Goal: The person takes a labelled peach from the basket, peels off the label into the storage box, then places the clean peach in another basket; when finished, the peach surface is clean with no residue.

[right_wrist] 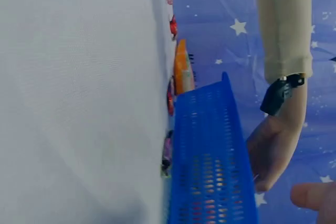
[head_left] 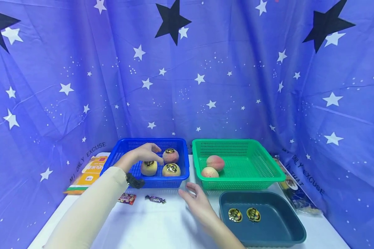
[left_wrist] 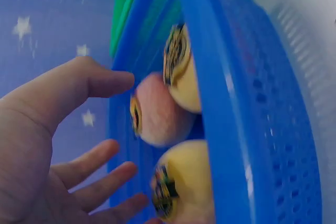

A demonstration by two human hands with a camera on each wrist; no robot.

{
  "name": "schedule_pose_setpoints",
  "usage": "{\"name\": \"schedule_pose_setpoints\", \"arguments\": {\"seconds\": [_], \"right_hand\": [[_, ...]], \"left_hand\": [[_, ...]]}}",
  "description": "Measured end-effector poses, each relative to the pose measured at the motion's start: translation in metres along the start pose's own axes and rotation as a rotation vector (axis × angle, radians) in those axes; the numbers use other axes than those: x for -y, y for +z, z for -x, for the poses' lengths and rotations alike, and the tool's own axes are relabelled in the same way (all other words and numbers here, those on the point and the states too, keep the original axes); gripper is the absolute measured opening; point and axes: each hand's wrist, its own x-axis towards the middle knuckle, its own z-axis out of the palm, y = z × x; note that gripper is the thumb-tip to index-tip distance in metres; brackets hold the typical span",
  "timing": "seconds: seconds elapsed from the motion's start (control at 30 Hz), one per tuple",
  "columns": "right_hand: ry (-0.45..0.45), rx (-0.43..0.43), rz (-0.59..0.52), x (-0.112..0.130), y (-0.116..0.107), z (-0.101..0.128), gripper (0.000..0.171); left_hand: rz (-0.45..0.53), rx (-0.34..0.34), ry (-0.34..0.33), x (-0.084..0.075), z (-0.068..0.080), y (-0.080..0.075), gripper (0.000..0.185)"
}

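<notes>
My left hand (head_left: 148,153) hovers over the blue basket (head_left: 166,182), thumb and fingers apart and nothing gripped. Below it sit three peaches with dark-and-gold stickers: a pink peach (head_left: 170,156), a yellowish peach (head_left: 149,168) partly under the hand, and another yellowish peach (head_left: 171,169). The left wrist view shows the pink peach (left_wrist: 160,111) between the other two. My right hand (head_left: 201,204) is held over the white table in front of the baskets, its fingers loosely spread and holding nothing. Two peaches without visible stickers, one pink (head_left: 215,162), one paler (head_left: 210,172), lie in the green basket (head_left: 243,183).
A dark teal tray (head_left: 277,224) at front right has two loose stickers (head_left: 253,214) in it. Wrapped candies (head_left: 156,199) lie before the blue basket. An orange package (head_left: 88,173) is at left, a dark package (head_left: 296,190) at right. A starry curtain (head_left: 187,86) hangs behind.
</notes>
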Motion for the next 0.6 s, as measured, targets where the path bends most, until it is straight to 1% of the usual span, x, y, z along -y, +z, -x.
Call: {"name": "schedule_pose_setpoints", "arguments": {"seconds": [0.07,0.2,0.3,0.43,0.5,0.6], "right_hand": [[0.017,-0.04,-0.035,-0.003,0.006,-0.007,0.082],[0.031,-0.124,-0.067,-0.005,0.018,-0.021,0.081],[0.028,-0.173,-0.059,-0.005,0.024,-0.028,0.081],[0.005,-0.213,-0.079,-0.007,0.028,-0.035,0.079],[-0.009,-0.228,-0.101,-0.009,0.03,-0.039,0.078],[-0.023,-0.246,-0.126,-0.012,0.035,-0.044,0.078]], "left_hand": [[0.032,0.022,-0.021,0.01,-0.001,-0.004,0.086],[0.177,0.052,-0.086,0.026,0.0,-0.012,0.083],[0.26,0.049,-0.13,0.036,-0.002,-0.015,0.079],[0.334,0.034,-0.172,0.049,-0.003,-0.011,0.071],[0.384,0.041,-0.188,0.054,-0.002,-0.008,0.066],[0.415,0.057,-0.205,0.061,0.0,-0.004,0.062]]}}
